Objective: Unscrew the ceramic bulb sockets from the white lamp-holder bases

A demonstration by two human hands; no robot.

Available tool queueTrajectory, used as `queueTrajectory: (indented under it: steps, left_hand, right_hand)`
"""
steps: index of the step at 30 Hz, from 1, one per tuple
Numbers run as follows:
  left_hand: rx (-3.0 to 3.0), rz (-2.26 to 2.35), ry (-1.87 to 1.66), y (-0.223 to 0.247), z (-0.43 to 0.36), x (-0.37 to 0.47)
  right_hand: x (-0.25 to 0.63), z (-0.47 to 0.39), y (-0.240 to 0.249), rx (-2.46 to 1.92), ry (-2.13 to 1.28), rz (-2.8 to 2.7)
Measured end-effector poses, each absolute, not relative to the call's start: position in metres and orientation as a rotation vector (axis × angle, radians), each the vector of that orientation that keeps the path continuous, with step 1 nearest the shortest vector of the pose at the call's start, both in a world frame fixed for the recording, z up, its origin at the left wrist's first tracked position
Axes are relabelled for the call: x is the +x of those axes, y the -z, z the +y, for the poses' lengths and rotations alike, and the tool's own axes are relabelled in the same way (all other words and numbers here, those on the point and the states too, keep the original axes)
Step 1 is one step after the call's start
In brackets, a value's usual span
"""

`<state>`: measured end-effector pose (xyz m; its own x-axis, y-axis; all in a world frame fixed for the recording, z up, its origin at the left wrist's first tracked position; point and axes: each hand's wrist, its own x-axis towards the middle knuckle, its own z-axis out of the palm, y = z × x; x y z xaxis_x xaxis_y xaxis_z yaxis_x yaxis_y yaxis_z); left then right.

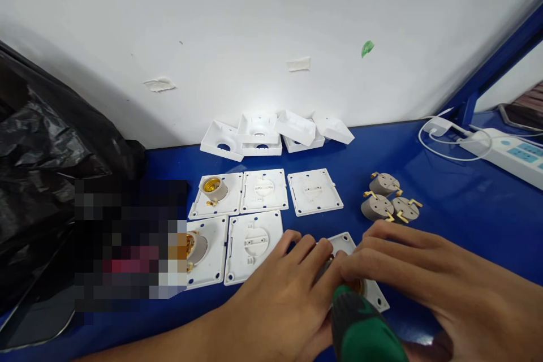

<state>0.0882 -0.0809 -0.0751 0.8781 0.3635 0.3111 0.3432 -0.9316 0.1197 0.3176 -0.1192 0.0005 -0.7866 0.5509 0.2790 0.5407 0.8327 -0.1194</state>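
At the lower right of the head view, a white square plate (375, 293) lies under both hands, with a round socket mostly hidden on it. My left hand (282, 291) is closed around the near side of that socket. A green and black tool (365, 328) points at the socket from the front edge of the view. My right hand (428, 277) arches over the plate, its fingertips meeting my left fingers at the socket; what it grips is hidden. More white plates (263, 189) lie to the left, two of them bearing sockets (215, 188).
Several white square covers (258, 127) are piled against the wall. Three loose round sockets (384, 184) with brass tabs sit on the blue table (458, 203). A power strip (509, 153) with a white cable is at the right, a black bag (55, 141) at the left.
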Motion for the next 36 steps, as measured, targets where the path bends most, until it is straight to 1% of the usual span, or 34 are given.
queueTrajectory:
  steps: [6, 13, 16, 22, 25, 27, 28, 31, 36]
  left_hand:
    - [2.982, 0.553, -0.531, 0.075, -0.081, 0.088]
    - [2.954, 0.559, -0.516, 0.073, -0.081, 0.089]
    - [2.955, 0.563, -0.513, 0.072, -0.081, 0.089]
    - [2.945, 0.569, -0.527, 0.074, -0.081, 0.089]
    - [2.947, 0.569, -0.529, 0.074, -0.081, 0.090]
    - [2.939, 0.574, -0.523, 0.074, -0.082, 0.090]
    - [2.935, 0.575, -0.520, 0.074, -0.082, 0.090]
    - [2.926, 0.581, -0.531, 0.074, -0.082, 0.090]
    - [2.928, 0.583, -0.527, 0.072, -0.082, 0.090]
  right_hand:
    - [0.313, -0.122, 0.001, -0.976, -0.057, -2.623]
    - [0.313, -0.122, 0.006, -1.034, -0.107, -2.559]
    - [0.314, -0.123, 0.009, -1.041, -0.069, -2.484]
    - [0.317, -0.120, 0.003, -0.985, -0.104, -2.548]
    - [0.319, -0.127, 0.013, -1.051, -0.073, -2.500]
    - [0.320, -0.134, 0.027, -1.117, -0.006, -2.295]
    - [0.320, -0.139, 0.035, -1.219, -0.008, -2.169]
    - [0.320, -0.147, 0.049, -1.259, -0.036, -2.084]
    - [0.321, -0.144, 0.041, -1.147, -0.124, -2.188]
